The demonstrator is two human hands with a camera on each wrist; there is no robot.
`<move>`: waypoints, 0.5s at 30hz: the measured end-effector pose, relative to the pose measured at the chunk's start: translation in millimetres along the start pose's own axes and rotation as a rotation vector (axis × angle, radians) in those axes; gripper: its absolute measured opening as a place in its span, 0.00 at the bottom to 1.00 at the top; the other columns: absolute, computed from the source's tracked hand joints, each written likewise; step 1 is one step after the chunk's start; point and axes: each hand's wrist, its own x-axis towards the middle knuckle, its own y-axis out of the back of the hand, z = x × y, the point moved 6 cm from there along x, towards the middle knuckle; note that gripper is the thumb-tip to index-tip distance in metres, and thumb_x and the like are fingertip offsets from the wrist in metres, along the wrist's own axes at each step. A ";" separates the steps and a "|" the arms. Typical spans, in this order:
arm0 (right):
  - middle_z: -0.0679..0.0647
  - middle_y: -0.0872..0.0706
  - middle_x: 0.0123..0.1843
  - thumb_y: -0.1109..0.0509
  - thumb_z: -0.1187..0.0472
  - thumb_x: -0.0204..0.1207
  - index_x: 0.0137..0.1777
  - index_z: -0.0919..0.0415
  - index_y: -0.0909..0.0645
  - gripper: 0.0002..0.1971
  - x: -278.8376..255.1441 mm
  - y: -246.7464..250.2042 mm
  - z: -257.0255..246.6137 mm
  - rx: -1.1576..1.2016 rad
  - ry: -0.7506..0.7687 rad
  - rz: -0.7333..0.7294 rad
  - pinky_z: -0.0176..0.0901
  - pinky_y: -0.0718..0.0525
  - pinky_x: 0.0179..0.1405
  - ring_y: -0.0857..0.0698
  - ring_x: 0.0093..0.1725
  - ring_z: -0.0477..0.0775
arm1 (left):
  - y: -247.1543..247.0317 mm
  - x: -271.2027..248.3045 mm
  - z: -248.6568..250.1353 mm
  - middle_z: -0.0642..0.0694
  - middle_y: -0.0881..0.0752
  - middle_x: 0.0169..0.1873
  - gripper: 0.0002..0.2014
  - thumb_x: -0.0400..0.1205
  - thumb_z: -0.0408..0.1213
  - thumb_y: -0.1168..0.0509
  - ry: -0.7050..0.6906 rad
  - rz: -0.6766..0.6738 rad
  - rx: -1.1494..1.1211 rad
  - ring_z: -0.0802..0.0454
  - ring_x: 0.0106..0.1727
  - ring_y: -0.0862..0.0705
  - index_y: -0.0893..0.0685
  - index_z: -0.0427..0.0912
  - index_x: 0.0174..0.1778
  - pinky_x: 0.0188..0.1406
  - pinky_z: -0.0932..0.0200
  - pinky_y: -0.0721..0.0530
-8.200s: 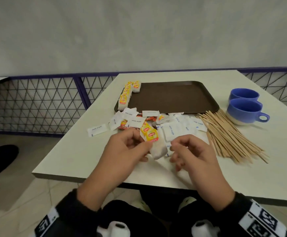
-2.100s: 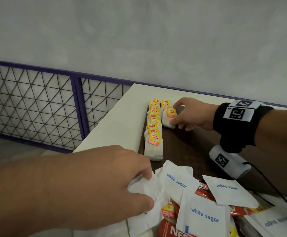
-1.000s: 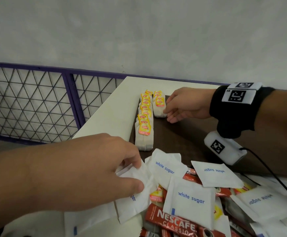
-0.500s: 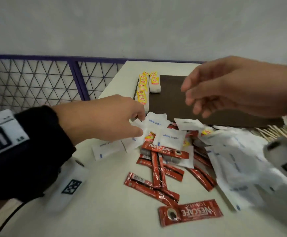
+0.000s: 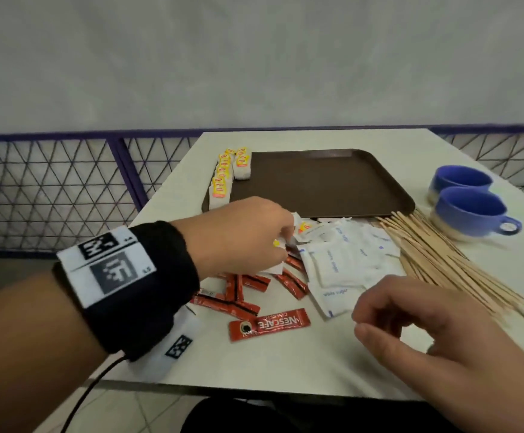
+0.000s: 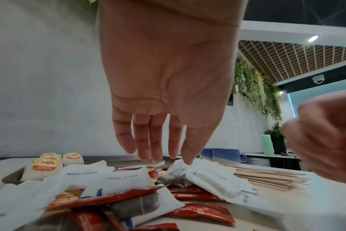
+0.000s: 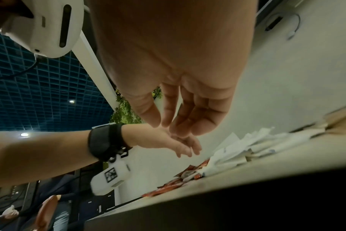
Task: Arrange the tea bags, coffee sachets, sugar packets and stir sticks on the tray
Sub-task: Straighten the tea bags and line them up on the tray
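Back from the tray [image 5: 332, 182], the right hand [image 5: 435, 335] that half a second ago hung over the far side of the heap now hovers low at the near table edge, fingers loosely curled and holding nothing. The left hand [image 5: 242, 235] has kept its place over the left end of the heap; in the left wrist view its fingers [image 6: 142, 140] hang nearly straight, the forefinger just touching a sugar packet [image 6: 188, 168], nothing gripped. Just beyond and below those fingertips a loose tea bag [image 6: 176, 179] lies half buried among the packets; its yellow tag [image 5: 305, 227] shows right of the knuckles. The left hand is plainly the nearer, and the bag's place in the tea bag rows [image 5: 223, 179] lies straight ahead of it, so the pick likely falls to it. Coffee sachets [image 5: 268, 325] lie between the two hands, long axes mostly crosswise; stir sticks [image 5: 441, 260] run away beyond the right hand.
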 end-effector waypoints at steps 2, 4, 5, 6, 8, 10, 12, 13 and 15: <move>0.41 0.11 0.41 0.27 0.44 0.71 0.44 0.42 0.14 0.06 -8.7 -5.4 2.0 -0.001 0.059 0.023 0.42 0.13 0.35 0.12 0.41 0.48 | -2.5 12.7 2.8 0.56 0.18 0.52 0.11 0.84 0.47 0.34 0.023 0.008 -0.002 0.54 0.56 0.19 0.16 0.55 0.61 0.56 0.55 0.17; 0.40 0.13 0.41 0.27 0.43 0.71 0.42 0.42 0.16 0.06 -16.3 -14.1 6.4 -0.020 0.087 0.050 0.37 0.15 0.37 0.12 0.42 0.45 | -7.5 24.1 4.5 0.53 0.17 0.50 0.09 0.83 0.45 0.33 0.059 -0.009 0.032 0.52 0.52 0.18 0.16 0.53 0.58 0.52 0.53 0.16; 0.40 0.13 0.41 0.27 0.44 0.71 0.42 0.42 0.16 0.05 -19.5 -18.9 8.9 -0.044 0.107 0.068 0.35 0.16 0.38 0.12 0.43 0.43 | -10.2 28.8 5.3 0.51 0.17 0.49 0.09 0.82 0.45 0.32 0.068 -0.014 0.063 0.52 0.50 0.18 0.16 0.52 0.57 0.49 0.55 0.16; 0.38 0.15 0.42 0.27 0.45 0.72 0.42 0.41 0.17 0.03 -21.9 -22.9 10.6 -0.079 0.140 0.091 0.33 0.16 0.39 0.13 0.43 0.41 | -12.5 32.6 6.0 0.51 0.17 0.49 0.08 0.82 0.45 0.32 0.075 -0.020 0.093 0.52 0.49 0.18 0.16 0.52 0.56 0.46 0.56 0.18; 0.37 0.18 0.45 0.27 0.49 0.75 0.46 0.42 0.17 0.01 -22.9 -28.7 10.8 -0.143 0.224 0.124 0.32 0.18 0.41 0.15 0.45 0.39 | -17.2 38.1 6.5 0.51 0.18 0.48 0.09 0.81 0.46 0.31 0.086 -0.038 0.134 0.53 0.48 0.19 0.16 0.52 0.55 0.46 0.56 0.18; 0.40 0.19 0.47 0.28 0.54 0.77 0.47 0.48 0.15 0.02 -20.6 -29.3 11.6 -0.157 0.300 0.176 0.36 0.18 0.43 0.16 0.46 0.40 | -20.8 42.5 6.1 0.52 0.18 0.48 0.09 0.81 0.48 0.31 0.099 -0.045 0.152 0.53 0.48 0.19 0.16 0.53 0.55 0.50 0.54 0.16; 0.42 0.18 0.47 0.27 0.57 0.77 0.47 0.52 0.14 0.01 -15.2 -24.5 16.3 -0.108 0.304 0.234 0.40 0.18 0.42 0.16 0.46 0.44 | -22.8 47.2 5.5 0.52 0.18 0.48 0.08 0.82 0.47 0.31 0.114 -0.034 0.151 0.53 0.48 0.19 0.15 0.54 0.55 0.52 0.52 0.14; 0.42 0.18 0.46 0.27 0.59 0.76 0.46 0.52 0.15 0.01 -12.5 -21.6 19.8 -0.065 0.292 0.258 0.41 0.18 0.41 0.16 0.45 0.45 | -22.9 49.6 5.0 0.53 0.17 0.47 0.07 0.82 0.47 0.32 0.121 -0.023 0.148 0.54 0.48 0.19 0.15 0.54 0.54 0.52 0.52 0.14; 0.42 0.18 0.42 0.26 0.61 0.76 0.43 0.51 0.16 0.04 -8.3 -16.5 28.3 0.032 0.246 0.301 0.42 0.20 0.39 0.16 0.42 0.48 | -20.6 52.7 4.1 0.53 0.16 0.45 0.06 0.82 0.47 0.32 0.137 -0.011 0.147 0.54 0.47 0.18 0.14 0.54 0.52 0.51 0.51 0.13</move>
